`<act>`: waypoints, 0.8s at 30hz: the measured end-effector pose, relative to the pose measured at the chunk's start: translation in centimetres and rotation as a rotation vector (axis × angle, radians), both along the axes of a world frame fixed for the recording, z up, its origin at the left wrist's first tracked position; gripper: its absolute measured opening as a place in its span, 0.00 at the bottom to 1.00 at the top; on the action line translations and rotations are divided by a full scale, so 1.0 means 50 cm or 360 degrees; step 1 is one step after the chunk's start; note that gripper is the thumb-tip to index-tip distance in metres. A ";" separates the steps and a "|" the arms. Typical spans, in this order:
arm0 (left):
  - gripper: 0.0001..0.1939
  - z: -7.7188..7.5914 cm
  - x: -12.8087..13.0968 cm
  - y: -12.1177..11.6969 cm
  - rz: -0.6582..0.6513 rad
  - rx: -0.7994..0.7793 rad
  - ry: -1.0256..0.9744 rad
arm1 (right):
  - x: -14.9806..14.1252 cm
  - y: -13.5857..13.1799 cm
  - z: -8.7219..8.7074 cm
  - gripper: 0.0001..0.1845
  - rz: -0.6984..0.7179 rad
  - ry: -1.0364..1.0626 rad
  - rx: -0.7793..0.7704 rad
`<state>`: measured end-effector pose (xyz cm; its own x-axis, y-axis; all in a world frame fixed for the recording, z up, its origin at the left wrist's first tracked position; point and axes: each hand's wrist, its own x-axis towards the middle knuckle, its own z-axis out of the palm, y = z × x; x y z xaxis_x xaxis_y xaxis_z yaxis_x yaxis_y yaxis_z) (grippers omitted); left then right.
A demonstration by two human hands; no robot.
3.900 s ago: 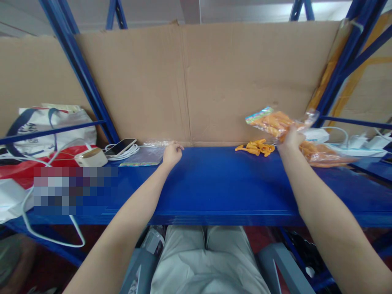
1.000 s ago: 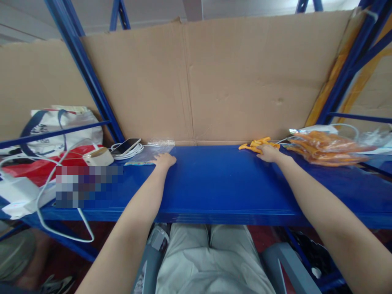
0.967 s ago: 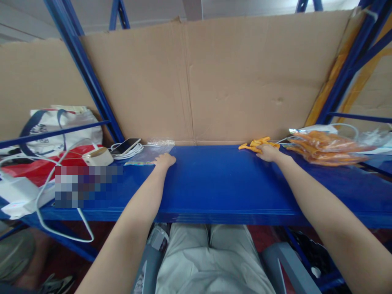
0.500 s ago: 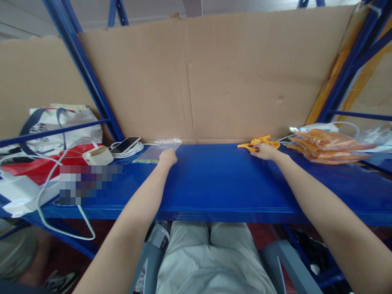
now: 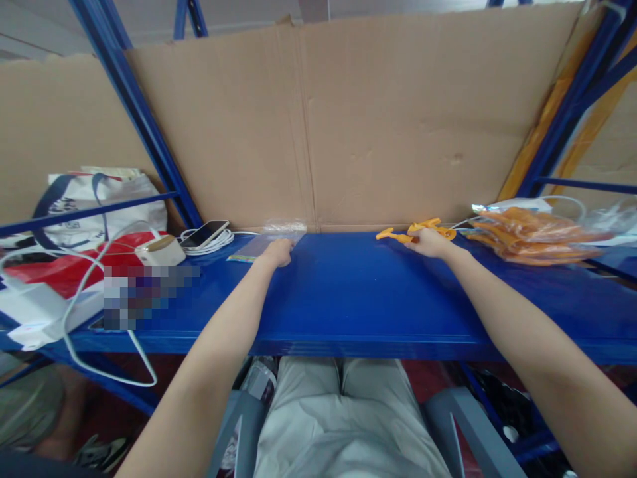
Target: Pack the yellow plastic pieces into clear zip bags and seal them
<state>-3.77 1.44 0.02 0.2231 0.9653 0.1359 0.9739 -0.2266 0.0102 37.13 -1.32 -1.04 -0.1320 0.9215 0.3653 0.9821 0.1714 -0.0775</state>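
Several loose orange pieces (image 5: 432, 224) lay outside any bag on the blue shelf (image 5: 358, 292), touched by the right hand (image 5: 428, 243); whether it gripped one, I could not tell. The left hand (image 5: 279, 252) curled at a flat clear bag (image 5: 253, 247), seemingly unfilled, its hold unclear. Farther right, orange-filled bags (image 5: 535, 236) looked done.

the left hand (image 5: 279, 252) touches a clear plastic bag (image 5: 253, 247), the right hand (image 5: 430, 243) orange pieces (image 5: 428, 224).
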 end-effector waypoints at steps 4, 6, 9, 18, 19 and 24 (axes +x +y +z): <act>0.34 0.001 0.032 -0.013 -0.0262 0.0011 -0.0069 | -0.018 -0.012 0.014 0.17 -0.0077 0.0001 -0.0083; 0.34 -0.002 0.058 -0.023 -0.0421 0.0059 -0.0092 | -0.024 -0.015 0.019 0.18 -0.0066 0.0066 -0.0036; 0.32 -0.009 0.099 -0.040 -0.0666 0.0099 -0.0188 | -0.029 -0.019 0.022 0.20 0.0016 0.0178 0.0028; 0.30 -0.036 0.180 -0.096 -0.1381 0.0261 -0.0255 | -0.040 -0.010 0.014 0.24 0.0244 0.0309 0.0254; 0.29 -0.038 0.186 -0.100 -0.1446 0.0263 -0.0255 | -0.040 -0.008 0.013 0.24 0.0265 0.0312 0.0264; 0.30 -0.042 0.190 -0.098 -0.1552 0.0283 -0.0238 | -0.039 -0.005 0.013 0.24 0.0261 0.0248 0.0230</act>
